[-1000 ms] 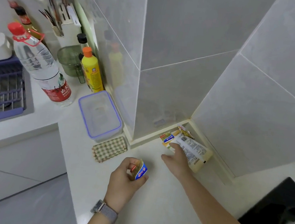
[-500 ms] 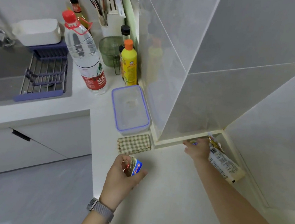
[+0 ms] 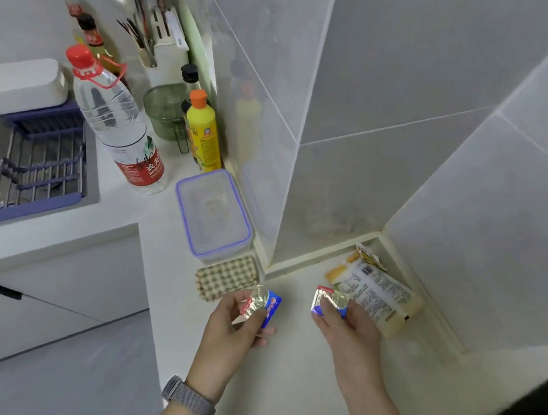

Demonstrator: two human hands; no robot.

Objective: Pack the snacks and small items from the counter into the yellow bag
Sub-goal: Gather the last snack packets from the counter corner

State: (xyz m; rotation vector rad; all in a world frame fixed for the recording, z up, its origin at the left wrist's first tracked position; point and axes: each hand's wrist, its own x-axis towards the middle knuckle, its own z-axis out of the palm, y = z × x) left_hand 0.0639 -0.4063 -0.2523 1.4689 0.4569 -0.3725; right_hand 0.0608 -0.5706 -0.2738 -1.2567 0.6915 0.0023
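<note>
My left hand [image 3: 237, 327] grips a small foil snack packet [image 3: 266, 304] with a blue and red print, held just above the white counter [image 3: 280, 397]. My right hand [image 3: 348, 333] pinches a second small foil packet [image 3: 328, 300] of the same kind. Behind it, a larger yellow-and-white snack pouch [image 3: 376, 292] lies in the corner against the tiled wall, with a small torn wrapper [image 3: 367, 253] at its far end. The yellow bag is not in view.
A clear lidded box with a blue rim [image 3: 213, 213] and a checked cloth [image 3: 226, 279] lie left of the wall corner. Further back stand a water bottle [image 3: 117, 122], a yellow bottle [image 3: 204, 133], a green cup [image 3: 167, 108] and a utensil holder [image 3: 164, 52]. A sink rack [image 3: 40, 161] is at left.
My right hand has drawn back from the corner toward me and now holds a second small foil packet. My left hand still holds its packet in about the same place.
</note>
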